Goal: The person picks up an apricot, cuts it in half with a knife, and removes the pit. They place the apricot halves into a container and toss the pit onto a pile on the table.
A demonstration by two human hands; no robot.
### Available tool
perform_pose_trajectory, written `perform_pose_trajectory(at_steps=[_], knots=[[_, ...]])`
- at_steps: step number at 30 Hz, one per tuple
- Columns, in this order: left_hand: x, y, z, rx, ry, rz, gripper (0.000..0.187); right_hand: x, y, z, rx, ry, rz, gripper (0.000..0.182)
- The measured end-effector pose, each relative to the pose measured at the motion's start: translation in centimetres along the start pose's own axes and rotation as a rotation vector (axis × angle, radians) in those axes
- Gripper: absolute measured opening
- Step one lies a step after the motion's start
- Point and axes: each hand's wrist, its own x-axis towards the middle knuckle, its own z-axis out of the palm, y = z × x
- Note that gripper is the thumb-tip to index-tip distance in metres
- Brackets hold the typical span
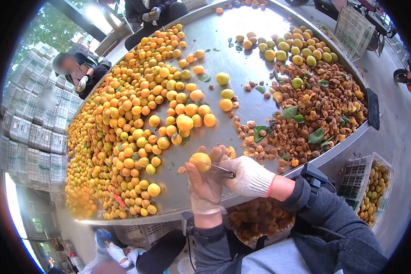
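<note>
Over the metal table (253,107), a knife (219,168) against a yellow fruit (200,160)

The gloved left hand (205,185) cups the fruit between thumb and fingers. The gloved right hand (249,176) is closed round the knife's handle, the blade touching the fruit; how deep it goes cannot be told. Beyond them to the left spreads a big heap of whole yellow and orange fruits (132,109). To the right lies a brown pile (333,98) of small pieces, with green leaves (316,135) on it and yellow-green fruits behind. On the floor at right stands a crate (354,176) of fruit.
</note>
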Motion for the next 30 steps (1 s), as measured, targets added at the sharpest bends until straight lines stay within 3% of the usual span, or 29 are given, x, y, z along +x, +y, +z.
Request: perform_pose_trajectory(at_steps=[4,9,14,16,19,21,25,27,30], knots=[[-0.4,-0.1,0.5,0.11,0.033,0.007,0.055,0.2,0.1,0.1,-0.163,0.027,-0.001,0.026],[-0.9,1.0,3.1,0.732,-0.076,0.162,0.055,0.6,1.1,-0.2,-0.232,0.049,-0.018,0.015],[-1.2,0.3,3.1,0.679,-0.045,0.193,0.059,0.4,0.5,0.3,-0.27,0.134,-0.005,0.012],[-1.3,0.3,2.9,0.641,-0.053,0.209,0.06,0.3,0.6,0.7,-0.242,0.23,-0.097,0.022],[-1.4,0.6,2.6,0.627,0.001,0.135,0.059,0.2,0.5,0.3,-0.28,0.176,-0.049,0.016],[-1.4,1.5,2.8,1.402,0.01,0.347,0.058,0.6,1.0,-0.1,-0.269,0.11,-0.017,0.017],[-1.4,1.6,3.7,1.369,-0.007,0.354,0.057,0.8,0.7,-0.2,-0.178,0.045,-0.029,0.019],[-1.5,1.0,4.8,0.555,-0.006,0.216,0.054,0.9,0.6,0.0,-0.189,0.127,-0.104,0.02],[-0.7,0.8,2.1,0.78,-0.07,0.245,0.053,0.8,1.2,0.8,-0.228,0.231,-0.17,0.023]])
